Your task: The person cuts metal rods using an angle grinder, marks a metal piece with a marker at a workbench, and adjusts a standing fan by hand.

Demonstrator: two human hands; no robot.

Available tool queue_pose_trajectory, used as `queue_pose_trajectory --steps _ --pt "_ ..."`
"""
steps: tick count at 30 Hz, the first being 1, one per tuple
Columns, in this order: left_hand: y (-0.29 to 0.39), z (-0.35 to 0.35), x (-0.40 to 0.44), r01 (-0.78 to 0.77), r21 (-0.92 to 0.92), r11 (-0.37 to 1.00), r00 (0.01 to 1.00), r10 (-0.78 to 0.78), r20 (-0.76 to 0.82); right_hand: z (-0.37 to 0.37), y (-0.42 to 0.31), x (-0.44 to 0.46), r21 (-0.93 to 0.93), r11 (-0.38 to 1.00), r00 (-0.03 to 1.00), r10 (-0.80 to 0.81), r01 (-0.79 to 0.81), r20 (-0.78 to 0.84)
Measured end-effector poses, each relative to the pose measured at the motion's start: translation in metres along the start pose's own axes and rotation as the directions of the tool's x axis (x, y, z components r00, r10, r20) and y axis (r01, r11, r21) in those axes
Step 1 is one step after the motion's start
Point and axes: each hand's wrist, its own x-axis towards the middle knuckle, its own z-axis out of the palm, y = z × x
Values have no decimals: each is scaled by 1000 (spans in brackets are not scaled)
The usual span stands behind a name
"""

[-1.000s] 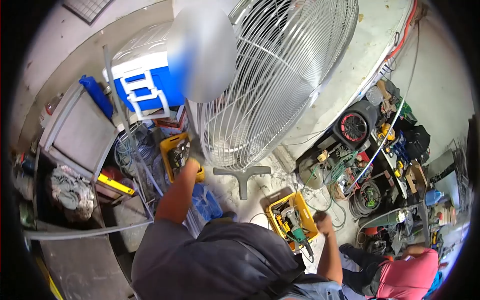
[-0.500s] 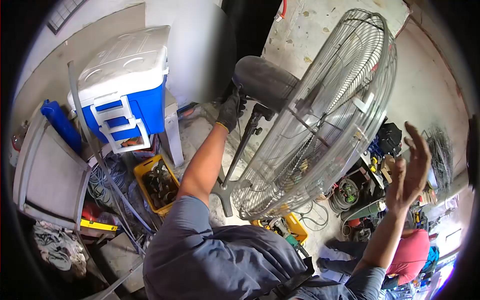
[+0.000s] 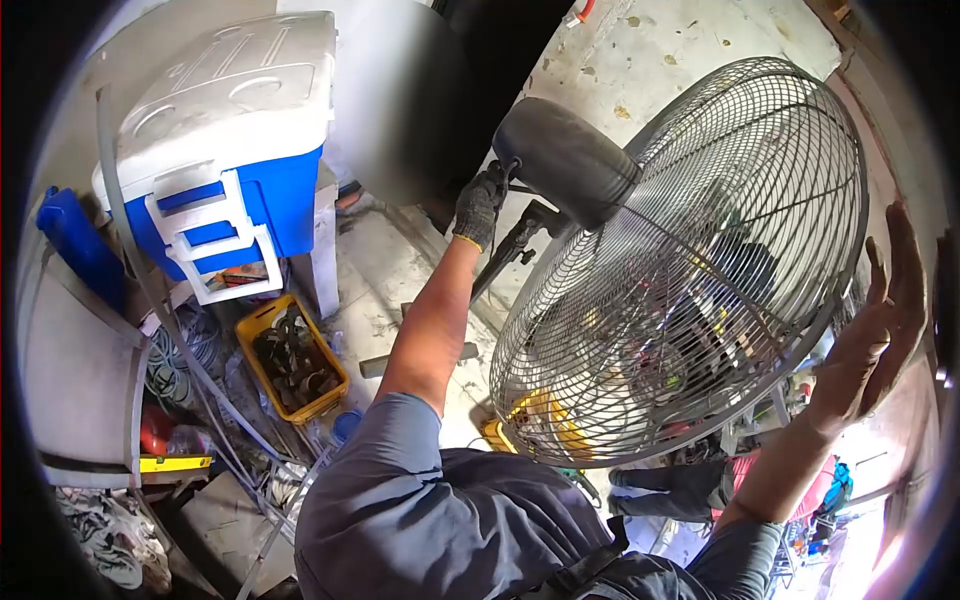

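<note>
A large pedestal fan stands before me, with a round wire cage (image 3: 690, 290) and a black motor housing (image 3: 565, 165). My left hand (image 3: 480, 208), in a dark knit glove, is closed at the rear underside of the housing, by a thin cord. What lies inside its fingers is hidden. Below the housing, the fan's dark pole (image 3: 512, 248) slants down behind my left forearm. My bare right hand (image 3: 872, 335) is raised beside the cage's right rim, fingers stretched out, holding nothing. I cannot tell whether it touches the rim. The blades do not show clearly.
To the left, a blue-and-white cooler (image 3: 230, 150) sits on a stand. A yellow crate (image 3: 340, 385) of parts and a grey metal tube (image 3: 190, 365) are below it. Behind the cage are another person's legs (image 3: 670, 490) and floor clutter.
The fan head has swung round, so the cage shows its broad rear side instead of its edge. My right hand has shifted right. My left hand stays at the motor housing.
</note>
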Motion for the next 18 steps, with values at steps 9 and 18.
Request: queue_pose_trajectory --steps 9,18 --pt "59 -4 -12 450 -736 507 888 -344 306 15 -23 23 -175 984 999 -23 27 28" --pt "68 -20 -16 629 -695 348 773 -378 509 20 -10 35 -177 979 994 -92 102 64"
